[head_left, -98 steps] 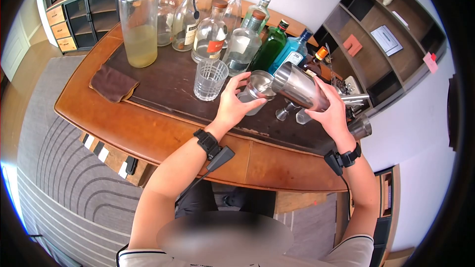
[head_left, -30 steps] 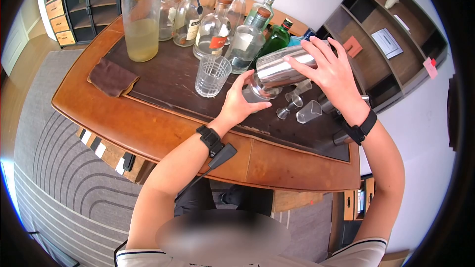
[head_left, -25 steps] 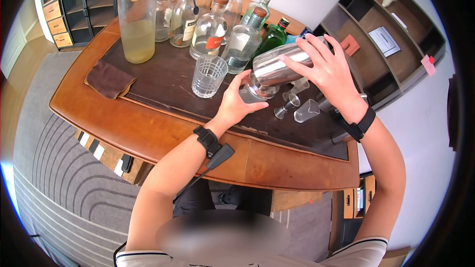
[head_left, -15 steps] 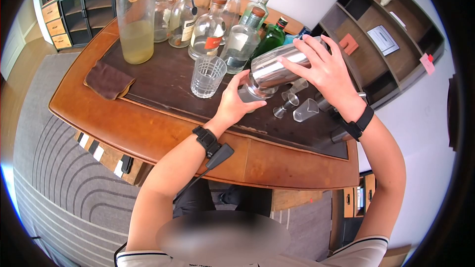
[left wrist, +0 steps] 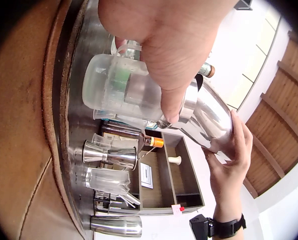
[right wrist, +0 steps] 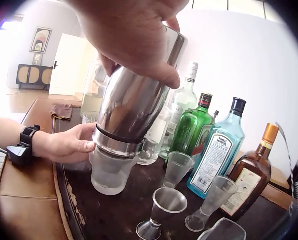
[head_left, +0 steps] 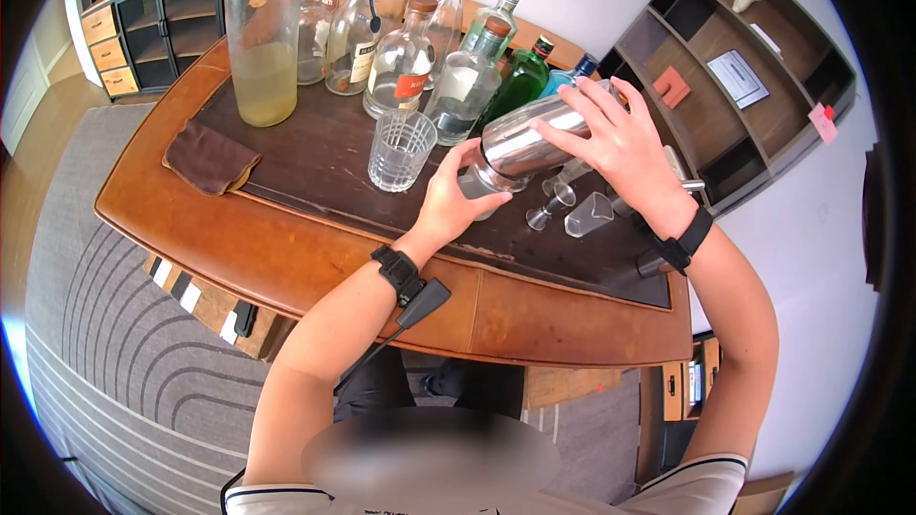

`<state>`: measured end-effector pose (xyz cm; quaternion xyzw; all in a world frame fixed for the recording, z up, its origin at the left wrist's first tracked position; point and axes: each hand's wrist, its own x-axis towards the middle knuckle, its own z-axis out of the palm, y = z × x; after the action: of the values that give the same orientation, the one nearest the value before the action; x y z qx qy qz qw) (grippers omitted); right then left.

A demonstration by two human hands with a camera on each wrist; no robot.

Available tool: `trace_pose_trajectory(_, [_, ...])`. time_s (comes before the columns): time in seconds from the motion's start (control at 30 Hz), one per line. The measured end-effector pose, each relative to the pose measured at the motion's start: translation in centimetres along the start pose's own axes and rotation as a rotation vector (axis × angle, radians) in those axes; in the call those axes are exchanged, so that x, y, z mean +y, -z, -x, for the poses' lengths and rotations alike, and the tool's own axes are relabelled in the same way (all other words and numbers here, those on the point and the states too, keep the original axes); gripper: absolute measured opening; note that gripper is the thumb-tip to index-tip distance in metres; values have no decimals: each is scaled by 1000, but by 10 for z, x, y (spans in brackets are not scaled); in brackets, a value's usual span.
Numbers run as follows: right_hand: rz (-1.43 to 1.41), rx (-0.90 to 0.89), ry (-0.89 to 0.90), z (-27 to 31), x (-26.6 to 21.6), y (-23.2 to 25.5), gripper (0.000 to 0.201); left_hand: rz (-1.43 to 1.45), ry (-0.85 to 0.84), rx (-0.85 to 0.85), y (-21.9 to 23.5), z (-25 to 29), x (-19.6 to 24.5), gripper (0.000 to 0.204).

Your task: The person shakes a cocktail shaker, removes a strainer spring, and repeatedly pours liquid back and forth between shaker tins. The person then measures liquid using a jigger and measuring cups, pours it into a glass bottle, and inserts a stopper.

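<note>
My right hand (head_left: pixel 625 148) grips a shiny metal shaker (head_left: pixel 534 138) near its raised base, fingers spread over its wall. Tilted down to the left, the shaker has its mouth against a metal rim piece (right wrist: pixel 116 144) on top of a frosted cup (right wrist: pixel 109 175). In the left wrist view the cup (left wrist: pixel 96 82) stands on the table. My left hand (head_left: pixel 450 195) holds the cup's upper part and the metal piece, its thumb along the near side. Whether liquid is flowing cannot be seen. A cut-glass tumbler (head_left: pixel 401 153) stands left of this hand.
Several bottles (head_left: pixel 405 81) stand behind the hands, with a large jar (head_left: pixel 265 86) at their left. Near the right hand are a metal jigger (head_left: pixel 549 210), a clear measuring glass (head_left: pixel 589 216) and a metal tumbler (left wrist: pixel 116 226). A brown cloth (head_left: pixel 210 157) lies at the left.
The right hand has shifted from below the shaker's side to over its base, and the shaker now points mouth down. Lately it has lowered slightly. The left hand has stayed nearly in place.
</note>
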<state>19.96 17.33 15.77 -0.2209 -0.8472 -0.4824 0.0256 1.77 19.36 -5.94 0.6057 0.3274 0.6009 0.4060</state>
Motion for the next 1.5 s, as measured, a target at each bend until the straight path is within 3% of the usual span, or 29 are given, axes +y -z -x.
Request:
trace_pose_trajectory(0.5, [-10,6,-11,2,-1,-2,55,17,-1,1,0,0,-1,84])
trace_pose_trajectory(0.87, [97,49,155,2,-6,1,51,-1,-18,1,1,1,3,83])
trace_pose_trajectory(1.5, [76,91,66,13,-4,1,54,34,23,-3,0,1,4,82])
